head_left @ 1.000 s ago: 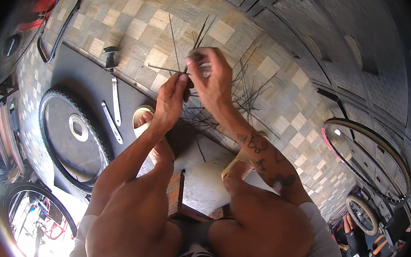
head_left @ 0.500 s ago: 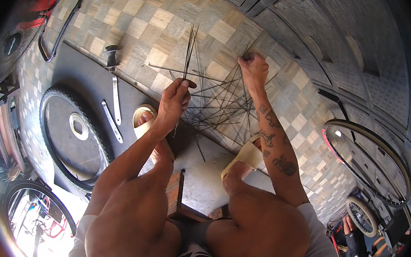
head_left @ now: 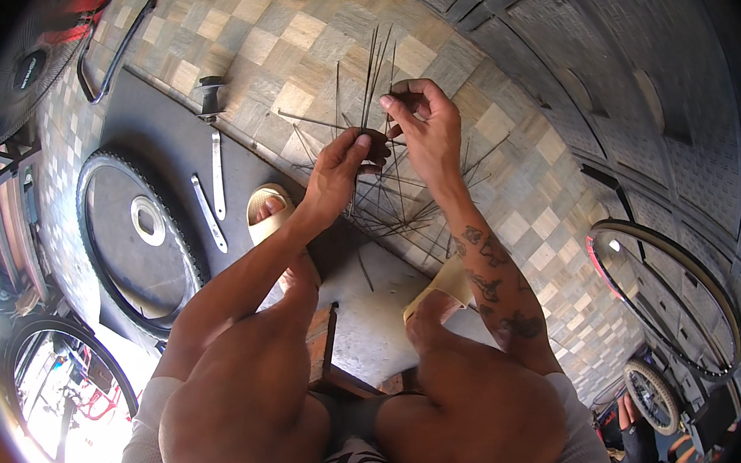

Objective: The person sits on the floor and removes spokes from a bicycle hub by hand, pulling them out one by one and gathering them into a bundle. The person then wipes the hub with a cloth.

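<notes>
Right hand: half a second ago it was well to the right, at the edge of the loose heap; the right hand [head_left: 433, 136] has come back and is now just beside the left hand.
Left hand: as before, the left hand [head_left: 341, 166] is closed around the bundle.
Right grip: thumb and forefinger pinch a single spoke [head_left: 392, 63] near its upper part; its lower end seems to pass behind the left fingers, though such thin wire is hard to follow there.
Bundle: the bundle of spokes [head_left: 371, 79] rises out of the left grip, pointing away from the body; its tips are now more spread than half a second ago.
Look: thin, straight, dark wires, nearly parallel, drawn together where the fingers hold them.
Heap: below and to the right of the grip, the loose spokes [head_left: 397, 222] lie crisscrossed at many angles on the tiled floor [head_left: 299, 30].
Tools: left of the grip, two silver wrenches [head_left: 217, 176] lie on a dark mat [head_left: 149, 118].
Tyre: farther left, a black tyre [head_left: 169, 209] lies on the same mat.
</notes>
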Available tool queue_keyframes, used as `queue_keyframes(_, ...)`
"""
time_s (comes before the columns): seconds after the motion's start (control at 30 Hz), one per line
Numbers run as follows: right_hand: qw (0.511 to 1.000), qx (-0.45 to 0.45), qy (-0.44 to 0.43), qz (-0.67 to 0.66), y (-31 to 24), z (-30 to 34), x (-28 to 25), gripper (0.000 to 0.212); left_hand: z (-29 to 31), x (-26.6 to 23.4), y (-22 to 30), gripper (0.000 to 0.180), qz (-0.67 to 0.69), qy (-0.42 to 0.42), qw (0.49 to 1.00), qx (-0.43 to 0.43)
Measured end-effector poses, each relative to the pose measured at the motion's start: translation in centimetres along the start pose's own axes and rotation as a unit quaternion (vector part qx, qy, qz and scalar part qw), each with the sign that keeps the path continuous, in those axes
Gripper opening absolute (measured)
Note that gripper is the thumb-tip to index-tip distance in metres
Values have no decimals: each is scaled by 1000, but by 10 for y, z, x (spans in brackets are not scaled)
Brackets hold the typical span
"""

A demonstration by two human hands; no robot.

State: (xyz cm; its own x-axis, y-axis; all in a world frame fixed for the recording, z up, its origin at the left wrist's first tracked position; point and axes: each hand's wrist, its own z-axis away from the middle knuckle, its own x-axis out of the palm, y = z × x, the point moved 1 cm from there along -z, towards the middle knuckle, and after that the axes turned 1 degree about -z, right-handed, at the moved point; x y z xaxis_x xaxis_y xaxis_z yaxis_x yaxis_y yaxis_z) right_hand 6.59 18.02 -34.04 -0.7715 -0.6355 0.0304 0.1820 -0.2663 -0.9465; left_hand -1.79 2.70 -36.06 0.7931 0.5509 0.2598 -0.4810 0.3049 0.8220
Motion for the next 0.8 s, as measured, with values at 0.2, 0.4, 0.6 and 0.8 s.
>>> queue_keyframes(0.2, 999, 41, -17, -23, -1, 0, -4, 25, 7, 5, 8, 35, 99, -33, 993, -47)
queue_keyframes(0.4, 997, 19, -32, -63, 2, 7, 4, 40, 15, 2, 12, 31, 109, -24, 988, -106)
queue_keyframes(0.6, 986, -79, 127, -79, -16, -16, -8, 59, 30, 2, 19, 31, 18, -108, 985, -131)
queue_keyframes(0.8, 984, 4, -171, 49, 2, -7, -25, 69, 43, 4, 28, 34, -59, -108, 980, -154)
